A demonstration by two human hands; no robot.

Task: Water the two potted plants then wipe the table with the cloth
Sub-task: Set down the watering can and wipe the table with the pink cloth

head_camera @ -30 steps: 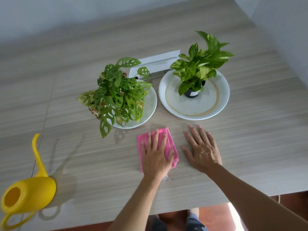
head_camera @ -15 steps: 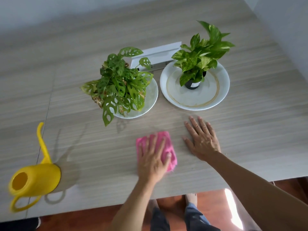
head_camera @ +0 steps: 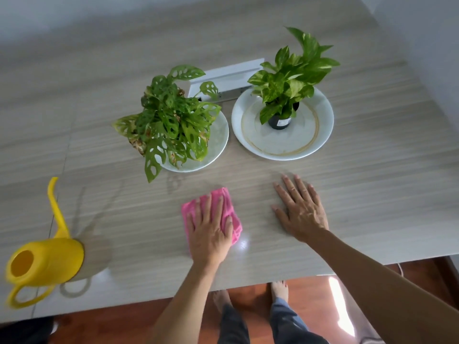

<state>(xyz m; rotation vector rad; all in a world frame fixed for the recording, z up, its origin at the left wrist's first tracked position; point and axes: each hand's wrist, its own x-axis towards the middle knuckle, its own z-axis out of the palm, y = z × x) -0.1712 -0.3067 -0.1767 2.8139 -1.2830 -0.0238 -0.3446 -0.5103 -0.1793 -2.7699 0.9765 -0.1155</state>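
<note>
A folded pink cloth [head_camera: 229,212] lies on the wooden table [head_camera: 372,194] near its front edge. My left hand [head_camera: 210,228] presses flat on the cloth with straight fingers. My right hand [head_camera: 299,209] rests flat on the bare table to the right of the cloth. Behind them stand two potted plants: a holey-leaved plant [head_camera: 171,120] on a white plate [head_camera: 218,145] and a pothos [head_camera: 290,78] in a black pot [head_camera: 279,121] on a larger white plate [head_camera: 320,135]. A yellow watering can [head_camera: 46,261] sits at the front left.
A white box-like fitting [head_camera: 223,79] lies behind the plants. A wall runs along the table's far and right sides. A small wet shine [head_camera: 243,244] shows by the cloth. My bare feet [head_camera: 279,288] stand on the wooden floor below the table edge.
My left hand has slid the pink cloth slightly left and toward me. The right hand stays flat in place. The camera has tilted, so the whole scene sits higher in view.
</note>
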